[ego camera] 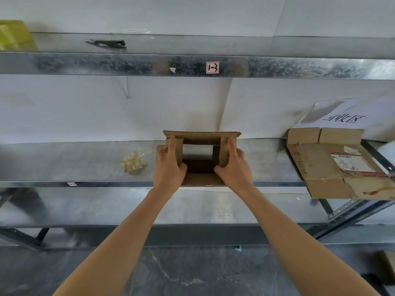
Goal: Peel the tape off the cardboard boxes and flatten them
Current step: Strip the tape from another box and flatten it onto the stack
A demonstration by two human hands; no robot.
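box point(201, 135): stands open on shelf point(85, 163), centre | left hand point(168, 167), right hand point(234, 167): pinch its side flaps point(223, 152), thumbs inside, likely to spread walls for flattening | flat boxes point(320, 163) at 3 o'clock, tape wad point(133, 162) at 9

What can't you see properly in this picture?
All in the head view:
1. Inside of the cardboard box: dark shadow hides any leftover tape.
2. Its sides: partly covered by the left hand and right hand gripping them.
3. Flattened boxes: cut off by the right edge; the label has print too small to read.
4. Yellow thing on the top shelf: blurred, cut off by the left edge.
5. Dark tool: too small to name.
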